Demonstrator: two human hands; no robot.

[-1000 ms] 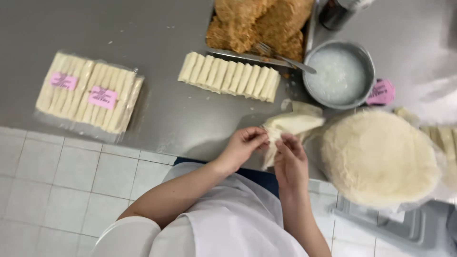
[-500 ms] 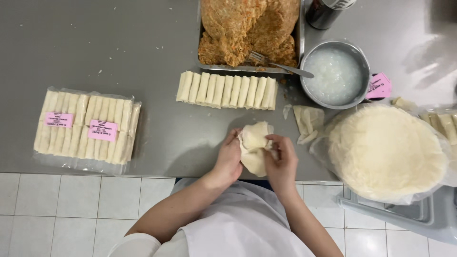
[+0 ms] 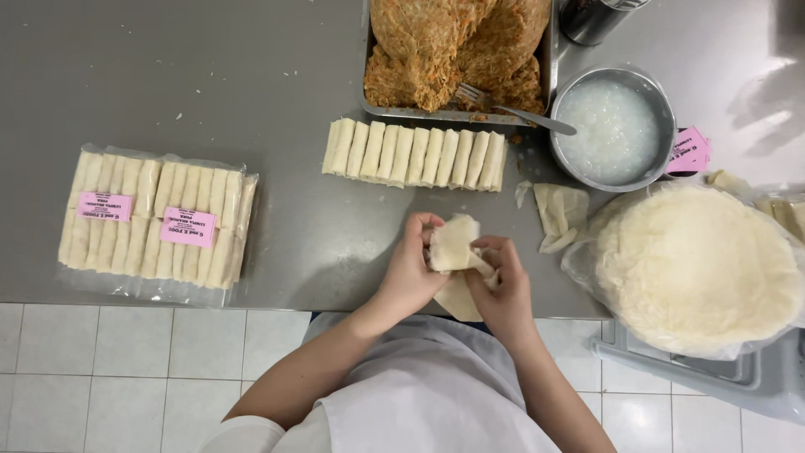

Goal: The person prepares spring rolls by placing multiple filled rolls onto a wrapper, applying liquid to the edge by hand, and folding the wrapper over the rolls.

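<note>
I see my left hand [image 3: 408, 273] and right hand [image 3: 501, 289] both pinching a thin, pale wrapper [image 3: 454, 252], fingers closed on its edges. It looks soft and creased, partly folded over itself, held just above the near edge of the steel table [image 3: 251, 101], below the row of rolled spring rolls [image 3: 415, 155].
</note>
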